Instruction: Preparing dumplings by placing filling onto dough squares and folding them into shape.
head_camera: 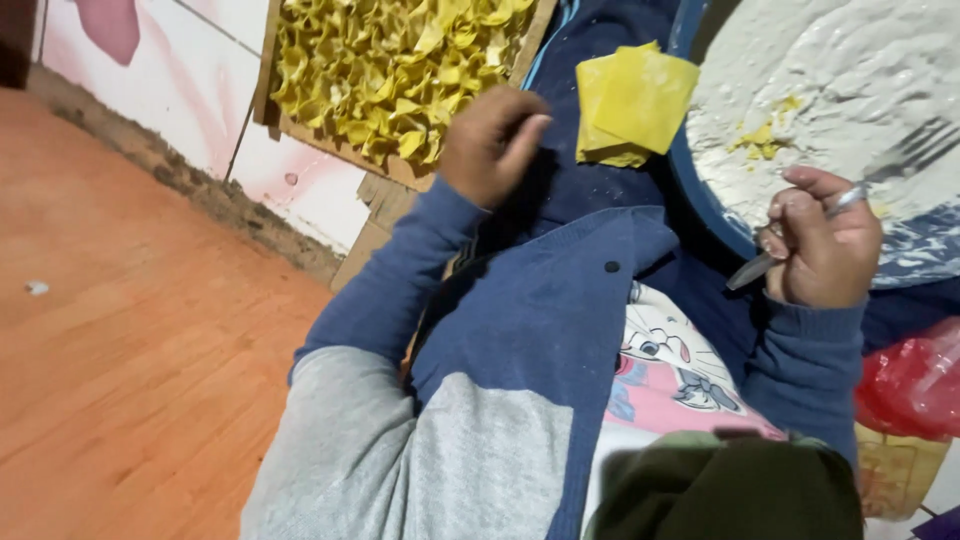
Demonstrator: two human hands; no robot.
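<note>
Right hand (pixel 822 250) curls closed around the handle of a metal fork (pixel 850 195); the fork's tines lie out over the white filling (pixel 860 80) in a blue bowl (pixel 700 195), which sits against the person's lap; a few yellow scraps (pixel 762 140) lie on the filling near the tines. Left hand (pixel 490 140) is loosely closed, fingers bent toward the thumb, and whether it grips anything I cannot tell; it hovers at the near edge of a wooden tray (pixel 395 170). Between the two hands, a stack of square yellow wrappers (pixel 632 102) rests on the dark blue lap, just beside the bowl's rim. Both arms wear blue sleeves with grey upper parts (pixel 400 460). A red plastic bag (pixel 915 380) lies below the right wrist at the frame's edge. Farther off, the tray is heaped with folded yellow dumplings (pixel 390 65); it leans against a white and pink wall (pixel 180 70); an orange wooden floor (pixel 130 330) spreads out to the left.
</note>
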